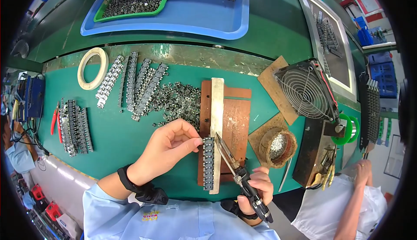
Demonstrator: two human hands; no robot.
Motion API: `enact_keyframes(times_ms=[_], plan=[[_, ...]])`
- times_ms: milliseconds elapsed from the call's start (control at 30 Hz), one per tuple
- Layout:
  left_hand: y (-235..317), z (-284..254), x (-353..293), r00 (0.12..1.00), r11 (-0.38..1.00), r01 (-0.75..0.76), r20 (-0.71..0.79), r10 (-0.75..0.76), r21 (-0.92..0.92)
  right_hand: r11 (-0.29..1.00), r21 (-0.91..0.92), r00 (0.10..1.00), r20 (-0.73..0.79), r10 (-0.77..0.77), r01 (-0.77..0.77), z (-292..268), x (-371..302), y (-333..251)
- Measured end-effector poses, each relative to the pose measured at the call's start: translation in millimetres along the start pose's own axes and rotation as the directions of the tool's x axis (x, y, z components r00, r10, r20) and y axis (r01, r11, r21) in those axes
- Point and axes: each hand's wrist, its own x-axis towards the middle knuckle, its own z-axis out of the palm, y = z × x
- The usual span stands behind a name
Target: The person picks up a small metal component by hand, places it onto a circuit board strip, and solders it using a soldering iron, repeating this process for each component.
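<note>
One black soldering iron [243, 182] in the right grip [260, 186]

Small lettering [151, 215] in yellow and pinkish red is being carried in short stacked rows on the chest of a light blue shirt [110, 216], just off the near edge of the worktop [115, 129]. On the wall past the worktop's far right corner, a white board [369, 2] is being framed in red, and any print on it is being blurred past reading. Off the right edge, a white panel [394, 158] is being bordered by a dark outline, its contents being rendered too small to be read.
</note>
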Motion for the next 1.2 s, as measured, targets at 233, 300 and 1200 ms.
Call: enact_keyframes(times_ms=[233,300,1200], plan=[[0.8,1.0,-0.9,1.000,1.000,0.007,0.004,-0.007,0.015,1.000,-0.002,1.000,0.023,-0.006,0.006,-1.7,0.1,-2.0],[1.3,1.3,-1.4,1.000,0.999,0.027,-0.006,-0.027,-0.019,1.000,-0.002,1.000,0.019,-0.005,0.005,-1.4,-0.6,-2.4],[0.1,1.5,-1.4,0.999,0.999,0.031,-0.025,-0.031,-0.018,0.999,0.013,0.999,0.010,-0.050,0.050,1.8,0.2,0.2]])
